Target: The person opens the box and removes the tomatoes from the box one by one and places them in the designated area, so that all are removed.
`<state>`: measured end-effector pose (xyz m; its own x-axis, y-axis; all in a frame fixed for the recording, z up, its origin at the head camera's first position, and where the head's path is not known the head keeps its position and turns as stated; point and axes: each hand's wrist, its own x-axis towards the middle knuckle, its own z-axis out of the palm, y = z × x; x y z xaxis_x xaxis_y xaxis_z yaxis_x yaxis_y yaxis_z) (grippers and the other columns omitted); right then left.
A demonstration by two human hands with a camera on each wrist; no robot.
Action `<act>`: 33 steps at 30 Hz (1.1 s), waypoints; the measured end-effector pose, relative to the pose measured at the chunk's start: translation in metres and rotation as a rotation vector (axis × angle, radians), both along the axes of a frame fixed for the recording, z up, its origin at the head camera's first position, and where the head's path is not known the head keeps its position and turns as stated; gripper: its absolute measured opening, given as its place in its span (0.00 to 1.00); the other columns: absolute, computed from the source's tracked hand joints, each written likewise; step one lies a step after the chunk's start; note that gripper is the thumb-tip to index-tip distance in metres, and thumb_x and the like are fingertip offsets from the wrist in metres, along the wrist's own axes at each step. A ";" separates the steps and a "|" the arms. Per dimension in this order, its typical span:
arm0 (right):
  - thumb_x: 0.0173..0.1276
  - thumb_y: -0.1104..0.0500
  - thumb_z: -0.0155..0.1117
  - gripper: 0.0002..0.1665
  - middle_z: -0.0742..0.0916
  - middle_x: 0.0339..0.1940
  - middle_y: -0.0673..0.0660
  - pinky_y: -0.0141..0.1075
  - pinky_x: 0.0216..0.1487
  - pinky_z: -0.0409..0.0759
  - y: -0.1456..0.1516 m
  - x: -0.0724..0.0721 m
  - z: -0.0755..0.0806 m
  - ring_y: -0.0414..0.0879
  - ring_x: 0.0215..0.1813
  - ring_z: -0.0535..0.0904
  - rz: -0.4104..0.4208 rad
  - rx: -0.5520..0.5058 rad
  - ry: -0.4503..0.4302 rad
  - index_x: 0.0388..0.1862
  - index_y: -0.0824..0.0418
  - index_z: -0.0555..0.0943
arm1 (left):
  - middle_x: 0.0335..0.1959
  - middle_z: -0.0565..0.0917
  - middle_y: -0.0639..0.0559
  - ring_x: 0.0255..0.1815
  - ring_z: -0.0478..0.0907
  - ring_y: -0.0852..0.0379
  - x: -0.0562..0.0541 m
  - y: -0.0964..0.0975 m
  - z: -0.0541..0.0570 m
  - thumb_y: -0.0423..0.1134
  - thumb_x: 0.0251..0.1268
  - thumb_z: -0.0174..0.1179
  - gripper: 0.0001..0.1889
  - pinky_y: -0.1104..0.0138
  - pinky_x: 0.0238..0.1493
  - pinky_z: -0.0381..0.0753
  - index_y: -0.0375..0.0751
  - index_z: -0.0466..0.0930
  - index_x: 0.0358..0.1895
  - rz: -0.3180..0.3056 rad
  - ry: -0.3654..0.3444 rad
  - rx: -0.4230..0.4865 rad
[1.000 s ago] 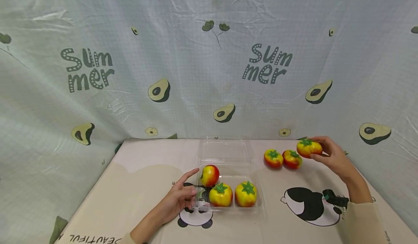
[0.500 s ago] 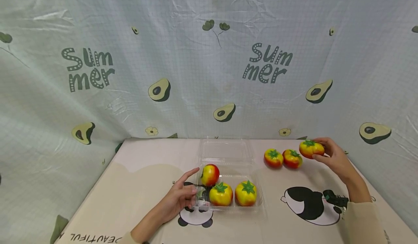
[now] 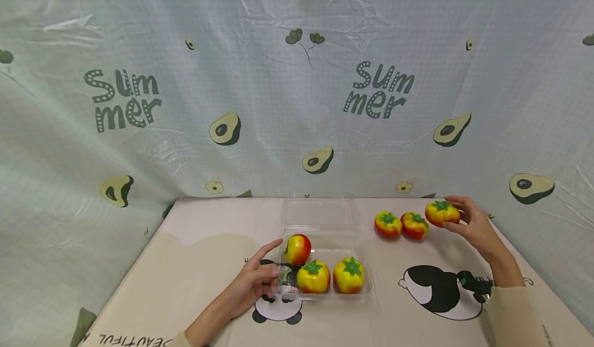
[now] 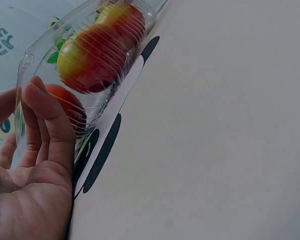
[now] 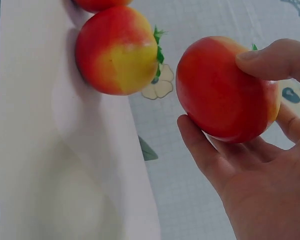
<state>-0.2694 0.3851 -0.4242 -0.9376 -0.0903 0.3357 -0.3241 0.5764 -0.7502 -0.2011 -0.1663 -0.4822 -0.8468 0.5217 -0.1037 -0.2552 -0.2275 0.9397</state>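
Right grip [image 3: 474,228] holds one fruit [image 3: 441,215] — two nearby; container [image 3: 343,251] holds three.

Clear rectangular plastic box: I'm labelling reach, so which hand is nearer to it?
Left. The left hand touches the box at its left edge; the right hand is well to its right, holding a yellow-red round fruit.

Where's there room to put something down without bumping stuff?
There's bare table on the left, between the curtain and left hand, and on the right, between the clear box and right sleeve. It's crowded at the back right, where two fruits sit beside the right hand holding another fruit, and in the box with three fruits.
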 end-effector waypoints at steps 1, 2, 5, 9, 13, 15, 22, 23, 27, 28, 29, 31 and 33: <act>0.70 0.66 0.67 0.41 0.70 0.68 0.67 0.10 0.50 0.70 0.000 -0.001 0.000 0.22 0.54 0.64 -0.007 0.005 -0.006 0.75 0.72 0.58 | 0.26 0.80 0.57 0.26 0.77 0.61 0.000 0.000 0.000 0.33 0.78 0.50 0.39 0.71 0.33 0.80 0.57 0.43 0.84 -0.001 0.000 0.001; 0.70 0.66 0.67 0.41 0.68 0.70 0.71 0.10 0.49 0.69 -0.001 -0.001 -0.001 0.24 0.55 0.64 -0.016 0.011 -0.012 0.76 0.72 0.58 | 0.26 0.80 0.57 0.26 0.77 0.61 0.000 0.000 0.000 0.33 0.78 0.50 0.38 0.71 0.33 0.80 0.56 0.43 0.84 -0.002 0.001 0.003; 0.70 0.64 0.67 0.42 0.67 0.72 0.74 0.09 0.48 0.69 -0.001 -0.002 -0.002 0.38 0.59 0.68 -0.044 0.027 -0.028 0.77 0.72 0.57 | 0.26 0.80 0.57 0.26 0.77 0.61 0.000 0.000 -0.001 0.32 0.79 0.48 0.38 0.71 0.33 0.80 0.56 0.43 0.84 -0.005 0.001 0.003; 0.71 0.63 0.68 0.43 0.67 0.72 0.74 0.09 0.47 0.68 -0.001 -0.002 -0.006 0.54 0.61 0.69 -0.071 0.032 -0.035 0.77 0.71 0.58 | 0.26 0.80 0.57 0.26 0.76 0.61 0.000 0.000 -0.002 0.34 0.78 0.50 0.38 0.72 0.33 0.80 0.56 0.43 0.84 0.000 0.000 -0.005; 0.70 0.63 0.69 0.42 0.67 0.72 0.73 0.09 0.47 0.69 -0.001 -0.003 -0.011 0.39 0.59 0.66 -0.083 0.025 -0.031 0.76 0.71 0.59 | 0.26 0.79 0.57 0.26 0.76 0.61 0.000 0.000 -0.003 0.33 0.78 0.49 0.38 0.72 0.33 0.80 0.56 0.44 0.84 0.004 0.003 -0.012; 0.70 0.63 0.69 0.42 0.68 0.72 0.73 0.09 0.47 0.69 0.000 -0.004 -0.012 0.35 0.59 0.65 -0.086 0.024 -0.032 0.76 0.71 0.59 | 0.26 0.79 0.57 0.26 0.76 0.61 0.000 0.000 -0.003 0.33 0.78 0.48 0.38 0.72 0.33 0.80 0.56 0.43 0.84 0.004 0.005 -0.014; 0.70 0.62 0.70 0.44 0.67 0.73 0.76 0.10 0.44 0.68 -0.002 -0.006 -0.015 0.69 0.65 0.68 -0.098 0.010 -0.066 0.76 0.71 0.58 | 0.26 0.79 0.57 0.26 0.77 0.61 0.000 0.000 -0.003 0.33 0.78 0.50 0.39 0.72 0.33 0.81 0.56 0.43 0.84 0.003 0.016 -0.016; 0.70 0.61 0.70 0.44 0.67 0.73 0.76 0.10 0.44 0.68 -0.002 -0.006 -0.014 0.73 0.67 0.66 -0.099 0.006 -0.075 0.76 0.71 0.58 | 0.27 0.79 0.57 0.26 0.77 0.61 0.000 0.000 -0.003 0.33 0.78 0.50 0.39 0.72 0.33 0.81 0.56 0.43 0.84 0.002 0.016 -0.016; 0.70 0.60 0.70 0.45 0.65 0.74 0.78 0.12 0.42 0.68 -0.002 -0.007 -0.015 0.77 0.69 0.64 -0.105 0.001 -0.107 0.77 0.71 0.57 | 0.27 0.79 0.57 0.26 0.77 0.61 0.000 0.000 -0.002 0.33 0.78 0.50 0.39 0.72 0.34 0.81 0.57 0.43 0.84 0.001 0.014 -0.016; 0.71 0.60 0.69 0.45 0.64 0.74 0.79 0.12 0.42 0.68 -0.002 -0.007 -0.016 0.78 0.69 0.64 -0.106 0.001 -0.113 0.77 0.71 0.57 | 0.27 0.79 0.57 0.26 0.77 0.61 0.000 0.000 -0.002 0.33 0.78 0.50 0.38 0.72 0.34 0.81 0.57 0.43 0.84 0.001 0.014 -0.017; 0.71 0.59 0.69 0.45 0.64 0.74 0.79 0.12 0.42 0.68 -0.002 -0.007 -0.016 0.78 0.69 0.64 -0.107 0.001 -0.118 0.77 0.71 0.56 | 0.27 0.79 0.57 0.26 0.77 0.61 0.000 0.000 -0.002 0.33 0.78 0.50 0.38 0.72 0.34 0.81 0.57 0.43 0.84 0.002 0.012 -0.017; 0.71 0.59 0.69 0.45 0.64 0.74 0.80 0.12 0.41 0.68 -0.001 -0.007 -0.018 0.79 0.70 0.64 -0.109 0.001 -0.128 0.77 0.72 0.56 | 0.27 0.79 0.57 0.26 0.77 0.61 0.000 0.000 -0.002 0.33 0.78 0.50 0.38 0.72 0.34 0.81 0.57 0.43 0.84 0.002 0.011 -0.019; 0.71 0.58 0.69 0.45 0.63 0.74 0.80 0.12 0.42 0.68 0.000 -0.008 -0.019 0.79 0.70 0.64 -0.112 0.004 -0.138 0.77 0.72 0.56 | 0.27 0.79 0.57 0.26 0.76 0.61 0.000 0.000 -0.002 0.34 0.78 0.50 0.38 0.72 0.34 0.81 0.57 0.43 0.84 0.003 0.006 -0.019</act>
<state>-0.2769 0.3848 -0.4434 -0.9791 0.0163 0.2026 -0.1514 0.6066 -0.7805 -0.2010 -0.1668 -0.4842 -0.8491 0.5170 -0.1083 -0.2485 -0.2100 0.9456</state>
